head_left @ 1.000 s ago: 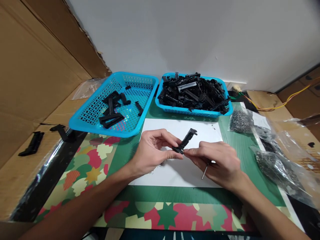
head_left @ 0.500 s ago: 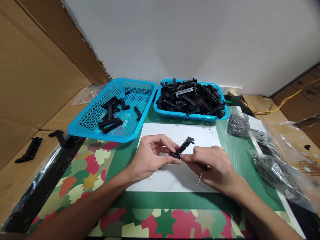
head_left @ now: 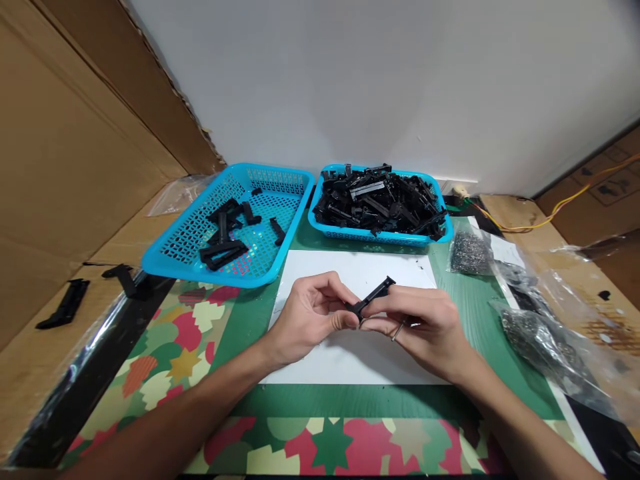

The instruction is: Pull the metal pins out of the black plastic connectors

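Over the white sheet (head_left: 305, 363), my left hand (head_left: 315, 317) pinches one end of a long black plastic part (head_left: 375, 294) between thumb and fingers. The part slants up to the right. My right hand (head_left: 430, 327) is closed at the same part, its fingers against the lower end and side. A thin metal rod (head_left: 399, 330) sticks out from between the right fingers; the rest of it is hidden. What lies between the fingertips at the lower end is too small to make out.
A blue basket (head_left: 167, 270) at the left holds several black parts; another blue basket (head_left: 320, 230) is heaped with them. Bags of small metal pieces (head_left: 470, 252) lie at the right. Two black parts, one a loose bracket (head_left: 65, 305), lie at far left.
My right fingers have moved up onto the black part, which now leans lower to the right. The metal rod shows less below my right hand. The view has shifted slightly.
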The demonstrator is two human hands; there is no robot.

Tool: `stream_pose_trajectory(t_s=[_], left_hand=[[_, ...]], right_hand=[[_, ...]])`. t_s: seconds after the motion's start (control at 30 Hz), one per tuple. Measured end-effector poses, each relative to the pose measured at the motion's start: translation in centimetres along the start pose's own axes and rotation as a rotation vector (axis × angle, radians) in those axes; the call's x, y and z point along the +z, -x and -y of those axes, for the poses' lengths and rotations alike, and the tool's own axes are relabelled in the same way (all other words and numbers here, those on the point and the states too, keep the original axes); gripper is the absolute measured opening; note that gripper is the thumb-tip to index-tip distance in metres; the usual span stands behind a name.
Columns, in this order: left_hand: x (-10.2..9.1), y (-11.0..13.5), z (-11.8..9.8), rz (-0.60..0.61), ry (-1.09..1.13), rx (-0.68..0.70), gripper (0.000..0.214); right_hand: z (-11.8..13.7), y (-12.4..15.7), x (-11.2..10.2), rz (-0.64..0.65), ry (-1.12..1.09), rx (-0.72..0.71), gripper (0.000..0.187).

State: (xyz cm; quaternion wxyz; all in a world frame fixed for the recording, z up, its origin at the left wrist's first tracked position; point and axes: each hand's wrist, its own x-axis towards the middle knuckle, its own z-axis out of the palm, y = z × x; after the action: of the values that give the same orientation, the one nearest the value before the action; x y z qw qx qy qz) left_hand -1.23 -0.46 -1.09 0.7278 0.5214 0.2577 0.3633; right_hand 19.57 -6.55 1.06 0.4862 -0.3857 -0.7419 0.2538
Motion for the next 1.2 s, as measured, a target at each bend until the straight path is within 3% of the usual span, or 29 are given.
stream_pose_trajectory(t_s=[0.17,0.37,0.67,0.8,0.97,1.1,1.2], left_hand=[[-0.1,0.1,-0.6,0.055,0.016,-0.027,0.032],[0.0,0.1,-1.5,0.047,-0.171,0.016,0.031],[-0.3,0.0,-0.8,0.017,-0.449,0.003,0.033],[-0.8,0.1,-1.0,0.018,-0.808,0.162,0.024],[-1.3,0.2,-0.5,0.07,-1.109,0.387,0.015],[-1.2,0.1,0.0,0.047,-1.168,0.402,0.01],[-1.0,0.1,0.0,0.034,-1.159,0.387,0.01]], right_hand=[[-0.1,0.0,0.0,-0.053,0.065,-0.044,0.015],[-1.1,0.7,-0.1,-0.057,0.111,-0.087,0.014],[-1.5,0.5,0.2,-0.033,0.204,-0.057,0.013],[-2.7,1.1,0.6,-0.012,0.322,-0.047,0.018],[-3.7,1.6,0.5,0.117,0.388,0.031,0.02],[-3.1,1.0,0.0,0.164,0.337,0.168,0.009],[-2.6,0.5,-0.2,0.163,0.318,0.169,0.021]])
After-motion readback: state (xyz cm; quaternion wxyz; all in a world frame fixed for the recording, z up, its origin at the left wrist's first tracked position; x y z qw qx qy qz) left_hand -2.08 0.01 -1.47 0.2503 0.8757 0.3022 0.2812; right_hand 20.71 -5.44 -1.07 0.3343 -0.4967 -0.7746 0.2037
